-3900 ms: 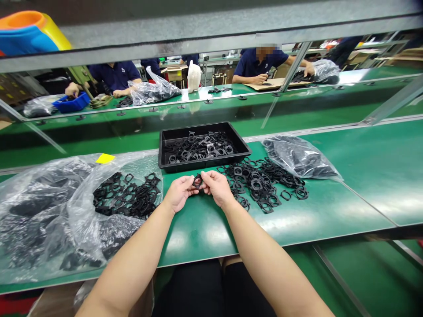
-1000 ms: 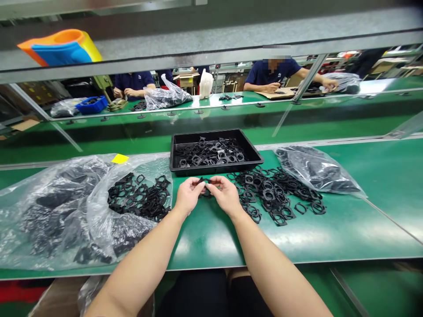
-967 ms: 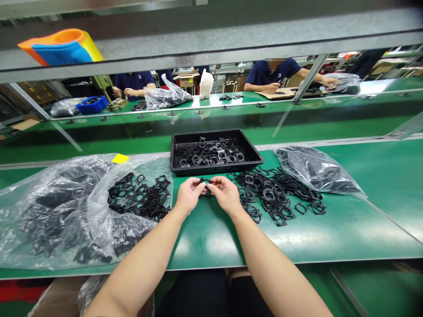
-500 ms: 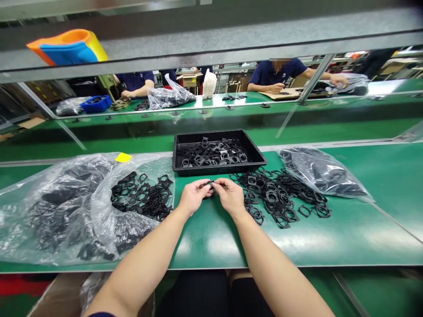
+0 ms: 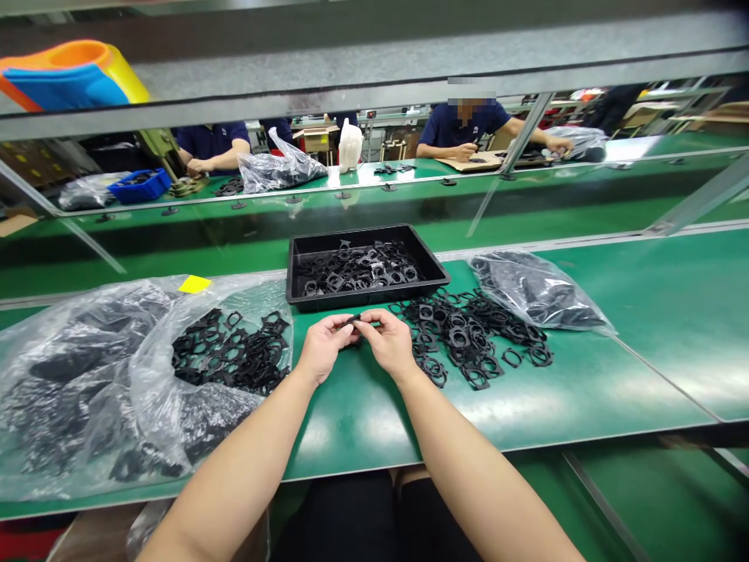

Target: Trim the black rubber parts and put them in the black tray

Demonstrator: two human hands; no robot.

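Note:
My left hand (image 5: 323, 343) and my right hand (image 5: 387, 337) meet over the green table, fingers pinched on one small black plastic part (image 5: 353, 319). Most of that part is hidden by the fingers. Just beyond the hands stands a black tray (image 5: 374, 297) holding many black ring-shaped parts. To the right of my right hand lies a loose pile of black ring frames (image 5: 459, 337). Left of my left hand, more black parts (image 5: 225, 351) spill from the mouth of a clear plastic bag (image 5: 149, 390).
A closed clear bag of black parts (image 5: 535, 293) lies at the right. Overhead runs a metal shelf (image 5: 351, 97) with an orange, blue and yellow object (image 5: 76, 74) on it. Across the line, co-workers sit at another green bench, with a blue bin (image 5: 140, 187) there.
The view has turned a little to the right, so everything sits further left in the picture. Both hands stay pinched on the small black part.

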